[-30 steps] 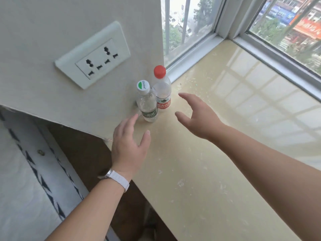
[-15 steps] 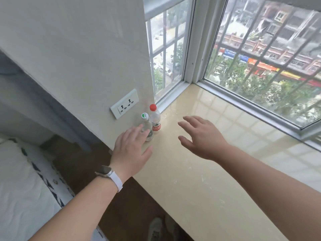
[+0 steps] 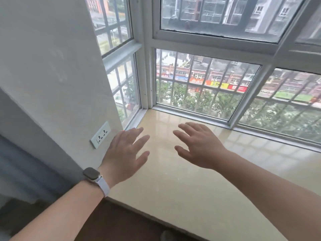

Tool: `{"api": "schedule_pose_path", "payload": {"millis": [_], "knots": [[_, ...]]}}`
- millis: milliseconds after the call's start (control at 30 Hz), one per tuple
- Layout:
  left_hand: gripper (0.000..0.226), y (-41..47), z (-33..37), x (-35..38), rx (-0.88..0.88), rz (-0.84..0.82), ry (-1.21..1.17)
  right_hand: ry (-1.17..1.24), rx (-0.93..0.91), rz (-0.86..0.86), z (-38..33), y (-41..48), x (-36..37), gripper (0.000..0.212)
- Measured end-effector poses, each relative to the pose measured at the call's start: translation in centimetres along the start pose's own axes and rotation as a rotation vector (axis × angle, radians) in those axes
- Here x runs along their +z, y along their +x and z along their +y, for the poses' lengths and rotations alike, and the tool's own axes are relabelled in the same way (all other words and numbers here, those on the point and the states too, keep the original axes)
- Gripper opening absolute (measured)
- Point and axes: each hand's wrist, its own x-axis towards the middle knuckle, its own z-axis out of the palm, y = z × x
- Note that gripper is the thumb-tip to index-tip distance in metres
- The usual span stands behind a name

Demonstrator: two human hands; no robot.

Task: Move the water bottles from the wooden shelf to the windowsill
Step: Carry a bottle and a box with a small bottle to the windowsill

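Observation:
The windowsill [image 3: 191,192] is a glossy beige stone ledge running under the window. Both my hands hover above its near left part, palms down, fingers spread, holding nothing. My left hand [image 3: 125,153], with a watch on a pale strap at the wrist, is beside the wall. My right hand [image 3: 198,146] is a hand's width to its right. The two water bottles are hidden behind my left hand; only a red speck shows at its upper edge. No wooden shelf is in view.
A white wall [image 3: 52,75] with a double socket [image 3: 100,134] borders the sill on the left. Barred window panes [image 3: 199,84] close the far side and corner. Dark wooden floor [image 3: 107,221] lies below the sill's front edge.
The view has risen and pulled back from the sill. Both open hands have drawn back from the two bottles, and my left hand now covers them.

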Motion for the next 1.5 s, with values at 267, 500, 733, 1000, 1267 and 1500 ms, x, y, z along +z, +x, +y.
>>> {"api": "schedule_pose_path", "payload": {"millis": [267, 500, 733, 1000, 1267, 1500], "knots": [[0.052, 3.0, 6.1, -0.4, 0.203, -0.005, -0.081, 0.007, 0.254, -0.003, 1.1, -8.7, -1.1, 0.060], [0.051, 6.9, 15.2, 2.2, 0.420, -0.077, -0.144, 0.050, 0.494, -0.036, 5.5, -17.6, -2.0, 0.073], [0.049, 11.4, 30.3, 5.2, 0.688, -0.059, -0.190, 0.062, 0.746, 0.027, 12.2, -29.7, -3.3, 0.076], [0.052, 12.6, 48.5, 7.5, 0.984, -0.087, -0.229, 0.054, 1.040, 0.106, 17.7, -45.2, -2.5, 0.061], [0.048, 10.8, 63.4, 9.5, 1.224, -0.116, -0.308, 0.079, 1.266, 0.166, 19.0, -57.6, -2.4, 0.057], [0.050, 7.3, 74.5, 10.5, 1.429, -0.180, -0.397, 0.010, 1.529, 0.156, 17.2, -67.1, -3.5, 0.057]]}}
